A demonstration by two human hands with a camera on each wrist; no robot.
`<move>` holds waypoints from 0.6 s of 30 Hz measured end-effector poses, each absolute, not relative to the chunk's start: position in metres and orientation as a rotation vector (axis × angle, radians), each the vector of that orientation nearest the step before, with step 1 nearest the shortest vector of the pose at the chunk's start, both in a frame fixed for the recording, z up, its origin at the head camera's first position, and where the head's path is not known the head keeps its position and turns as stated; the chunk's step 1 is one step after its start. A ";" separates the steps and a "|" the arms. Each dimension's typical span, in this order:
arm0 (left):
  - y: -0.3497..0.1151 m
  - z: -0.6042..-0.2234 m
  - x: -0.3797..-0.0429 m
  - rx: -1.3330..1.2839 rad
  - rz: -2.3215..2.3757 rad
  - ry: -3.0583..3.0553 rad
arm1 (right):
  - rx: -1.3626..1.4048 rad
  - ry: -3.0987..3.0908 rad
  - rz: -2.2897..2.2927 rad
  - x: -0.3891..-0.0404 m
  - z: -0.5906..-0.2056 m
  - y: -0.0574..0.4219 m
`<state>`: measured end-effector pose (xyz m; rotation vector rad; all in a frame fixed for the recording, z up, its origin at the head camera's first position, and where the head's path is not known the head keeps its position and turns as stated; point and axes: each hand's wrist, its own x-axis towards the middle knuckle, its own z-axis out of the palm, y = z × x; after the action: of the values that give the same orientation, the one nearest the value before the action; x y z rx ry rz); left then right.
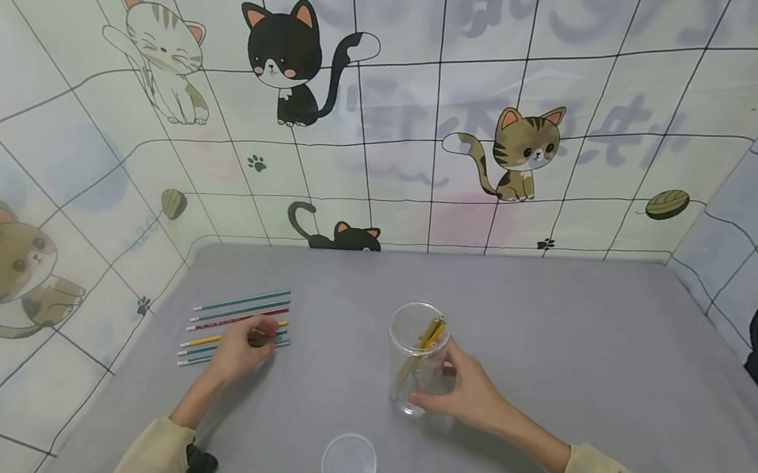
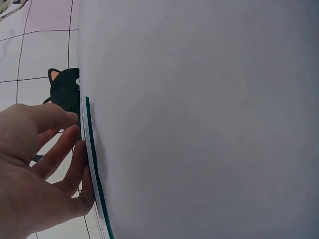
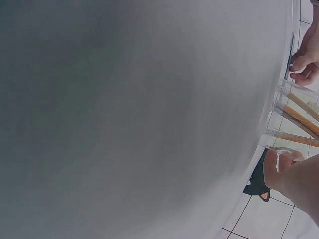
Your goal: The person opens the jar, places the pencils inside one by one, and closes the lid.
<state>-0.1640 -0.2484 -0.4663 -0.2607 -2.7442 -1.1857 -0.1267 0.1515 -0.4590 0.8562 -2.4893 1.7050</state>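
On the left of the grey cloth lies a row of several pencils (image 1: pixel 239 302), mostly green, with a red one and a yellow one. My left hand (image 1: pixel 244 350) is over the lower part of that row, its fingers bent near the pencils' right ends. In the left wrist view the thumb and fingertips (image 2: pixel 75 130) stand close to a green pencil (image 2: pixel 97 169), with nothing visible between them. My right hand (image 1: pixel 470 390) grips a clear cup (image 1: pixel 405 374) from its right side. Inside the cup several yellow pencils (image 1: pixel 433 332) lean to the right.
A round, translucent lid (image 1: pixel 348 467) lies flat near the front of the grey tabletop (image 1: pixel 553 321). Cat-print sheeting (image 1: pixel 391 135) rises along the back and both sides of the surface.
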 end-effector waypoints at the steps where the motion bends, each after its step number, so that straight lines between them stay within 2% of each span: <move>1: -0.248 -0.467 -0.164 -0.267 -1.158 -2.752 | 0.856 -2.489 1.706 -0.127 -0.459 0.151; 18: -0.247 -0.468 -0.164 -0.287 -0.943 -2.848 | 0.841 -2.492 1.693 -0.125 -0.460 0.152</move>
<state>-0.1640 -0.2468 -0.4681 -0.2865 -2.8482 -0.9427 -0.1253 0.1517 -0.4596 0.8405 -2.4916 1.6926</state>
